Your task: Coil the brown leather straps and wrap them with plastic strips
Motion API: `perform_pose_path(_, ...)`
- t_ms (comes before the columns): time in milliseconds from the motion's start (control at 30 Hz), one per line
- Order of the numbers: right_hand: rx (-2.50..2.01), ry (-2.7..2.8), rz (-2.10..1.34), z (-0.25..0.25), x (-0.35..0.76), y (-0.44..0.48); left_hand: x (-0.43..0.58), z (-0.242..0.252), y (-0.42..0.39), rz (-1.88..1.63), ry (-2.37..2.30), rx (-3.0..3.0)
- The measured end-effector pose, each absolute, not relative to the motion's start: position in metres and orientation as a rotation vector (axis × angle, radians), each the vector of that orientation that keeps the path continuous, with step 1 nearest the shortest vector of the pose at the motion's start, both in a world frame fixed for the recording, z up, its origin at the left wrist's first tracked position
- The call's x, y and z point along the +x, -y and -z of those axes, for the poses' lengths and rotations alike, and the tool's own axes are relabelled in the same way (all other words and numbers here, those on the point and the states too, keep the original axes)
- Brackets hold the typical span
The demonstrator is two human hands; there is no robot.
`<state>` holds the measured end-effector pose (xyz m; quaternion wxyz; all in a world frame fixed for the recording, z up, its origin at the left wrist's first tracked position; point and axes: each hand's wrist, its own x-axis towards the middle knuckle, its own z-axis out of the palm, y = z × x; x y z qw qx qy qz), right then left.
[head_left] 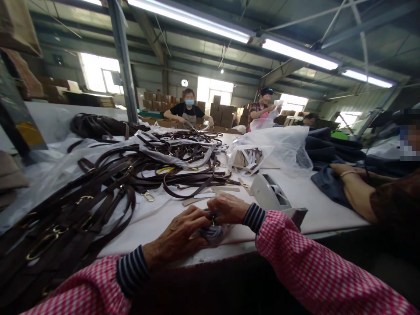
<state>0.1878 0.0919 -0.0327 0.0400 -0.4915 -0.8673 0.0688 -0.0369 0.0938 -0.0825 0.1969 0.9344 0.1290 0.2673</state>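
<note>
Close to the table's front edge, my left hand and my right hand meet over a small greyish bundle, which looks like a coiled strap in clear wrapping. A bit of metal hardware glints between my fingertips. The left fingers press on the bundle from the left and above. Curled fingers of my right hand pinch its top, partly hiding it. Just right of that hand stands a grey tape dispenser. Flat beige and white strips lie behind my hands.
Dark brown straps with gold clasps pile up along the left and back of the white table. A clear plastic bag holds pale strips. At right, a co-worker's arm rests on dark blue fabric. Two people stand farther back.
</note>
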Motion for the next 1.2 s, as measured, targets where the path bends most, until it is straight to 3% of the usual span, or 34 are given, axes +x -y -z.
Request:
perform_pose_path(267,-1.516,2.637,-0.139,0.041,0.188,-0.101,-0.037,0.075,-0.094,-0.675,-0.380,2.649)
perform_pose_path(633,-1.404,2.411,-0.310,0.047,0.203,-0.093,-0.024,0.068,-0.083,-0.515,-0.643,2.763)
perform_pose_path(867,-1.364,1.807,0.048,0.038,0.203,-0.047,-0.037,0.053,-0.116,-0.718,-0.573,1.829)
perform_pose_path(1067,-1.142,1.761,-0.112,0.057,0.171,-0.035,-0.044,0.054,-0.119,-0.712,-0.515,1.548)
perform_pose_path(1200,-1.294,1.787,-0.073,0.069,0.144,-0.042,-0.041,0.072,-0.111,-0.749,-0.413,1.203)
